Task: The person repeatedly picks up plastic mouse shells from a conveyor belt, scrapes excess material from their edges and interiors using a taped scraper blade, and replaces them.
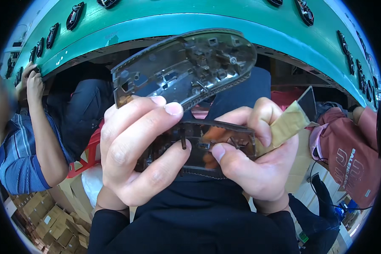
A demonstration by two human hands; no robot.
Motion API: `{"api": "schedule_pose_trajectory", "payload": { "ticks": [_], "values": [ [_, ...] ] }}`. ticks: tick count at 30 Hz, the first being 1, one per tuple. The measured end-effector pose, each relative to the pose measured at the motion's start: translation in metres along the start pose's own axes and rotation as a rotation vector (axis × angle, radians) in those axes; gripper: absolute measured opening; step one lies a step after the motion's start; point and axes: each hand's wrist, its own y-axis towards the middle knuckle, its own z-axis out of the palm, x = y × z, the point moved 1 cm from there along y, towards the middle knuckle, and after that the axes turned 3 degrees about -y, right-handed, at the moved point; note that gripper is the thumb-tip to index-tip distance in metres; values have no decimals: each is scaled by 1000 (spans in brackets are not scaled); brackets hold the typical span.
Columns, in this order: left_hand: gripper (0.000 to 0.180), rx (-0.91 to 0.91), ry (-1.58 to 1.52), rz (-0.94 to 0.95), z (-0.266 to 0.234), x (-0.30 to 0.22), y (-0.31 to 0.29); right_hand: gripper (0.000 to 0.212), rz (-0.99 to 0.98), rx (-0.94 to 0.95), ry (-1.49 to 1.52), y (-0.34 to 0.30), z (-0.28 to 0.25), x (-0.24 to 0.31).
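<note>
My left hand (133,152) is closed on two smoky, see-through plastic shells. The upper shell (186,70), long and rounded at its right end, is tilted up behind my fingers, its ribs and posts showing. Below it, the lower shell (194,161) lies across both hands, with a small dark pin standing near my left fingertip. My right hand (258,169) grips the right end of this lower shell, thumb pressed on its inside. Tucked in the same hand is a flat blade (290,122) wrapped in tan tape, its dark slanted tip pointing up and right.
A green work surface (156,25) curves across the far side, carrying several dark assembled shells (75,16). One person (29,139) works at the left, another in a red shirt (347,152) sits at the right. Cardboard boxes (51,222) are piled at lower left.
</note>
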Motion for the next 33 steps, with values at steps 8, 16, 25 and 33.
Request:
{"api": "schedule_pose_trajectory", "payload": {
  "ticks": [8, 16, 25, 33],
  "values": [
    [34, -4, -95, 17, -2, 10, -9, 45, -47, 70, -18, -1, 6, 0],
    [32, -73, -220, 43, 0, 9, -14, 45, -133, 48, -38, -5, 8, -1],
    [28, -96, -170, 87, -1, 7, -14, 45, -129, 71, -78, -5, 7, 2],
    [25, -109, -91, 146, 0, 4, -9, 45, -59, 59, -94, -6, 4, 0]
  ]
}}
